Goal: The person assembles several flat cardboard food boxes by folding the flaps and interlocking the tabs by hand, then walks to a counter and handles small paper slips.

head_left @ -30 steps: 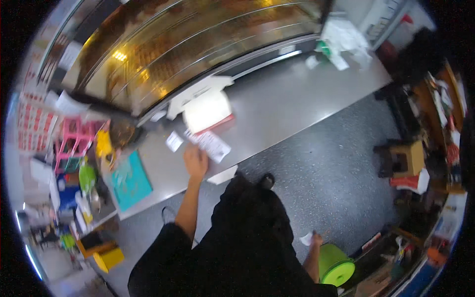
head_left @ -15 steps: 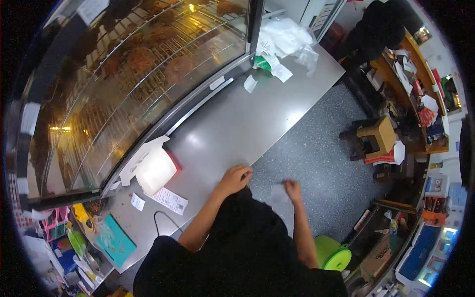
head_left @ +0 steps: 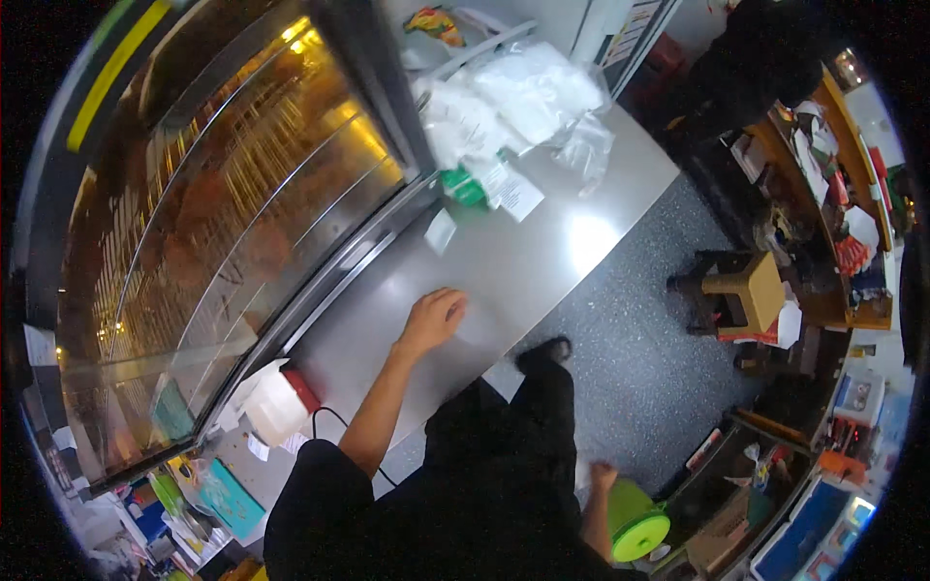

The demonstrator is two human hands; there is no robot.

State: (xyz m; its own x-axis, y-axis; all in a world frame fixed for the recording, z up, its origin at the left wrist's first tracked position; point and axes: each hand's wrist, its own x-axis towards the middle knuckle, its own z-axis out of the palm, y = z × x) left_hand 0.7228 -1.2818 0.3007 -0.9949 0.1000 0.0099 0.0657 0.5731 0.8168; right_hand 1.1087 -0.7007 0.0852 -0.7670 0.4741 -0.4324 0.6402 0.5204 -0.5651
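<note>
My left hand is over the steel counter, its fingers loosely curled in and no object showing in them. Ahead of it on the counter lie a small white slip, a green packet and printed paper slips. White plastic bags are heaped behind these. Low on my right, my right hand hangs beside a lime-green bin; it is small and smeared, so its fingers cannot be made out. A white box with a red side stands on the counter left of my left forearm.
A glass-fronted heated cabinet with wire racks of browned food lines the counter's left side. A teal board lies at the lower left. Across the speckled floor are a cardboard box on a stool and cluttered shelves. A person in black is at the far right.
My view has shifted forward along the counter. My left hand has moved out over the counter, while my right hand has swung back down beside the bin. A foot now shows on the floor.
</note>
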